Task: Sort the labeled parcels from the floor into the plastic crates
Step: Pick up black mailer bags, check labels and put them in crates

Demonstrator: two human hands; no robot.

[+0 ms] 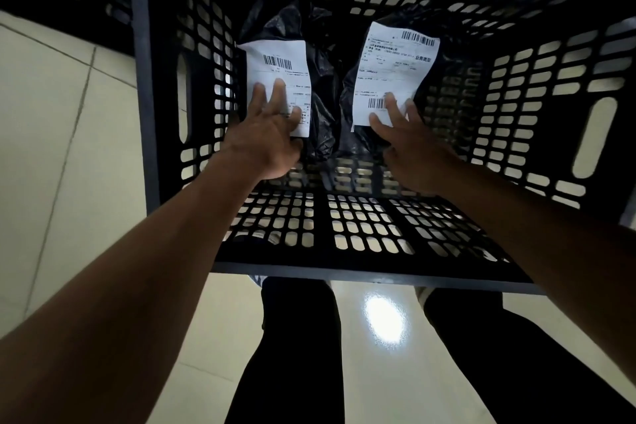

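Inside black slotted plastic crate (516, 86): two black plastic-bag parcels with white labels. Left hand (265, 144) presses left parcel (320, 79), fingers straight. Right hand (413, 148) likewise on right parcel (347, 93); neither grip closed.

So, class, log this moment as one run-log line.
stage: placing | left hand: open on left parcel | right hand: open on right parcel | both parcels: in crate

Inside a black slotted plastic crate (537, 107) on pale floor tiles (62, 120), two black plastic-wrapped parcels lay side by side, the left hand (265, 141) touching the left parcel's white barcode label (278, 79) and the right hand (409, 144) the right one's (395, 69).
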